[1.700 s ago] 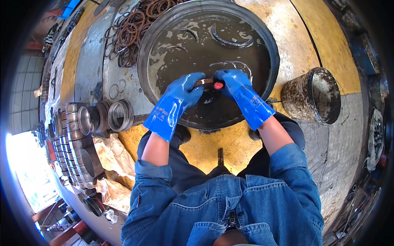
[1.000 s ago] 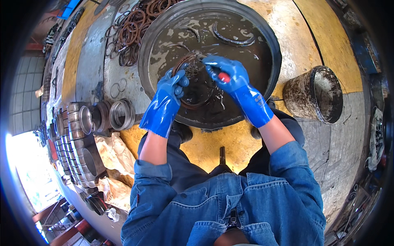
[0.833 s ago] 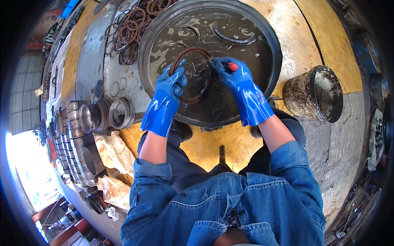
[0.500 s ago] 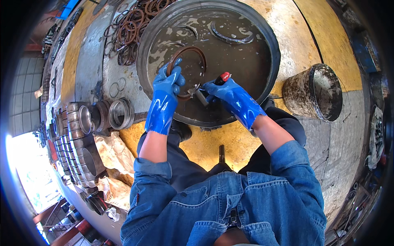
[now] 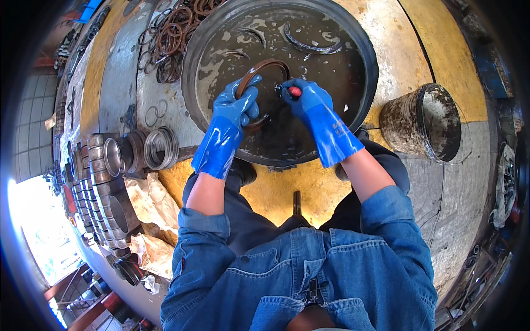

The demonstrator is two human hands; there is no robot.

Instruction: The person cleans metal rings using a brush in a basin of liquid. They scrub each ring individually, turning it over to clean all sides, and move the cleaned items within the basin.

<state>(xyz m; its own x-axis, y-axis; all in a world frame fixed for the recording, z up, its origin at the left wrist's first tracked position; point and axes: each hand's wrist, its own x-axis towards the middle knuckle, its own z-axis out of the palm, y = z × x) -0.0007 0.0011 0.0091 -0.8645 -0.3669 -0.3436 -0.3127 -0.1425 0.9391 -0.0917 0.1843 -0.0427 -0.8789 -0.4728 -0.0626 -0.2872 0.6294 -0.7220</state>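
- brown ring (image 5: 264, 67) was up over the dark liquid in the round black basin (image 5: 364, 49), at its middle, where we saw it from the head camera.
- we saw the left hand (image 5: 238, 105), in a blue glove, pinched shut on the ring's left side, with the ring standing tilted above the glove.
- we saw the right hand (image 5: 302, 96), also blue-gloved, curled tight around a small tool with a red tip (image 5: 295, 91), just beside the ring's right end.
- we noted curved dark pieces (image 5: 306, 45) lying in the liquid toward the basin's far side.
- we saw a dirty bucket (image 5: 422, 121) near the basin on the right, a heap of rusty rings (image 5: 176, 36) at its upper left, and metal sleeves (image 5: 135, 151) on the left.
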